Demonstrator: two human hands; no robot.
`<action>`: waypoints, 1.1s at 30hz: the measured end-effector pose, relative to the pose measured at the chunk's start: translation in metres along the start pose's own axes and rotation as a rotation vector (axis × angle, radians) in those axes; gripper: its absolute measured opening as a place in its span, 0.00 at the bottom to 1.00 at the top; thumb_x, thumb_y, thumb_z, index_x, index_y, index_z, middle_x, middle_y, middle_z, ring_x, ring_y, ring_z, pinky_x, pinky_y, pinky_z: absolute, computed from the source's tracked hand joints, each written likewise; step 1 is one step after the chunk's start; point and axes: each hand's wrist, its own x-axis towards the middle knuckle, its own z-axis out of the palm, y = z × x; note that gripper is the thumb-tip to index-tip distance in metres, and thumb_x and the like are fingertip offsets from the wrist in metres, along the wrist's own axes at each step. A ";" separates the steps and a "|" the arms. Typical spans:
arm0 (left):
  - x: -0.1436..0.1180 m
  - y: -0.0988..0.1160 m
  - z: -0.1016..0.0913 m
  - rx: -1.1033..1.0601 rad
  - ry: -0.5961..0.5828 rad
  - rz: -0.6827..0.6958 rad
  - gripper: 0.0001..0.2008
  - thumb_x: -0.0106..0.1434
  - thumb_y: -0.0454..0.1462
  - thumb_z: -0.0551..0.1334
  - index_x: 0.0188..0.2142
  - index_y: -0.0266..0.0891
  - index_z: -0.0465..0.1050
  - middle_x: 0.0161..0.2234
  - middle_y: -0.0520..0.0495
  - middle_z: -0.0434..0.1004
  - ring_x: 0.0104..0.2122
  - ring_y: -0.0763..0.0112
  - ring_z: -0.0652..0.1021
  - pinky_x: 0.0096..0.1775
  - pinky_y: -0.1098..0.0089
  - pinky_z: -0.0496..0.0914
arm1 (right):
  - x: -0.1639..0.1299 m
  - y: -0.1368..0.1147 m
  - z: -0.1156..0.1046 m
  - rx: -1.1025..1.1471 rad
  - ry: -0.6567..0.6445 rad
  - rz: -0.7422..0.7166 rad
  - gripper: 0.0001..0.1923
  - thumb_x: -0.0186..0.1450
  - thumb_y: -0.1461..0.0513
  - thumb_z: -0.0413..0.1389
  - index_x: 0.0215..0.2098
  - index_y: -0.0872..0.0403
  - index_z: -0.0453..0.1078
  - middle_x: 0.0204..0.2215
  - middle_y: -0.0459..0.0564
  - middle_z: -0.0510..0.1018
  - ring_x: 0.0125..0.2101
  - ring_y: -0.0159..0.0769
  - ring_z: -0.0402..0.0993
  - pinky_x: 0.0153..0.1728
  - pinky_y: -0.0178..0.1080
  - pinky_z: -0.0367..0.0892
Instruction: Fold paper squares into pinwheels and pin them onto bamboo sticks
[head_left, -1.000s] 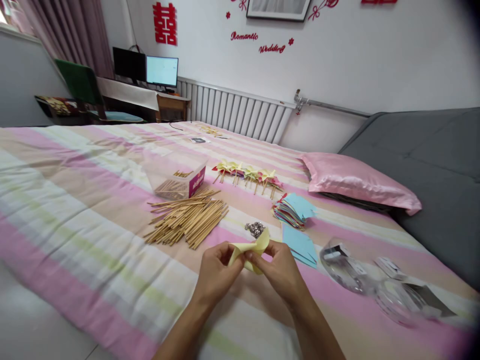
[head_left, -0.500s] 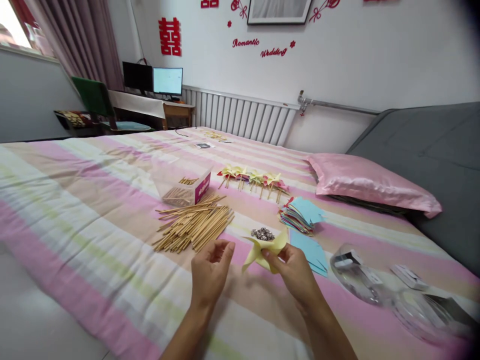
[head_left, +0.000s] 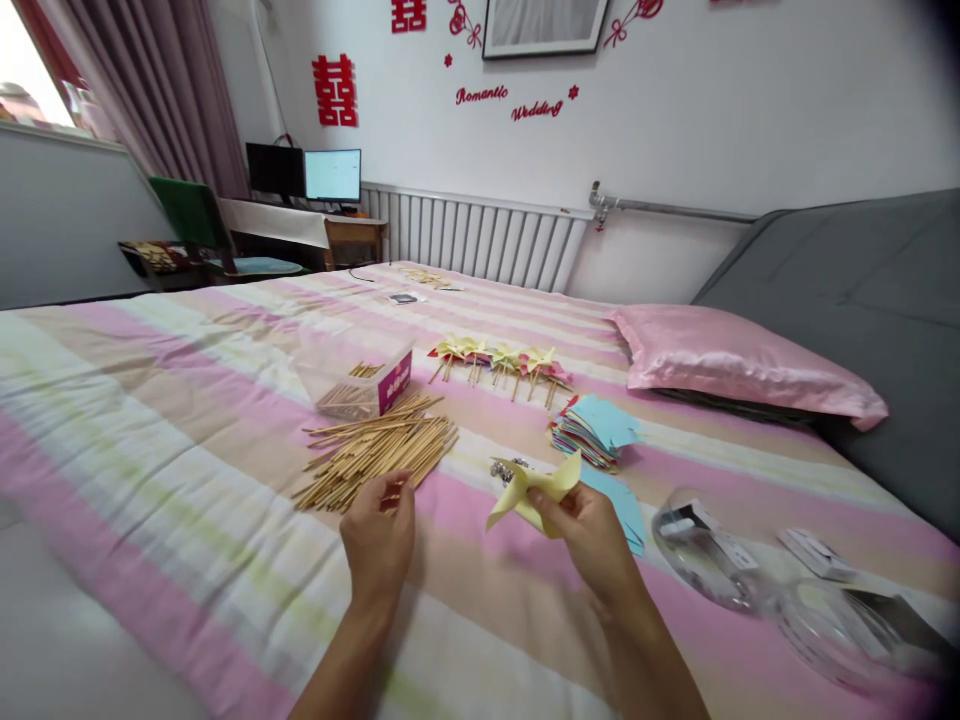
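A yellow paper pinwheel (head_left: 551, 490) with folded blades is pinched between the thumb and fingers of my right hand (head_left: 596, 535), above the bedspread. My left hand (head_left: 380, 545) is at the near edge of a pile of thin wooden sticks (head_left: 382, 445); its fingers are loosely curled with the thumb apart, and no held thing shows. Small silvery metal pieces (head_left: 504, 470) lie behind the pinwheel, which partly hides them. A stack of cut coloured paper sheets (head_left: 589, 435) is beyond my right hand, with blue sheets (head_left: 619, 505) nearer to it.
Finished pinwheels on sticks (head_left: 502, 360) lie in a row farther back. A clear plastic box (head_left: 360, 385) with sticks stands behind the pile. At right are clear round containers (head_left: 705, 550), a small white box (head_left: 816, 553) and a pink pillow (head_left: 735, 360).
My left hand has moved left, away from the pinwheel, to the stick pile. My right hand still holds the pinwheel, now tilted a little and covering more of the metal pieces.
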 end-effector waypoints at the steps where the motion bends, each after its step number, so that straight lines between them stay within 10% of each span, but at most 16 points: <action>1: 0.001 -0.001 0.000 0.016 0.014 0.019 0.09 0.56 0.38 0.59 0.34 0.37 0.75 0.31 0.46 0.79 0.29 0.67 0.78 0.36 0.68 0.72 | 0.000 0.000 -0.001 0.009 0.000 0.007 0.21 0.50 0.52 0.64 0.36 0.59 0.75 0.36 0.58 0.81 0.40 0.50 0.76 0.40 0.45 0.68; 16: 0.020 -0.032 -0.019 0.333 0.223 0.202 0.11 0.58 0.35 0.56 0.38 0.35 0.75 0.33 0.43 0.79 0.30 0.66 0.77 0.35 0.67 0.72 | 0.001 0.001 -0.010 0.141 -0.032 0.073 0.22 0.47 0.54 0.67 0.36 0.58 0.75 0.36 0.54 0.81 0.39 0.45 0.77 0.38 0.40 0.69; 33: 0.013 -0.026 0.000 0.764 0.053 0.322 0.10 0.57 0.40 0.59 0.25 0.42 0.78 0.30 0.45 0.73 0.37 0.57 0.68 0.41 0.60 0.60 | -0.002 0.007 -0.003 0.144 -0.032 0.041 0.22 0.48 0.53 0.66 0.36 0.58 0.76 0.35 0.56 0.81 0.39 0.50 0.76 0.39 0.45 0.67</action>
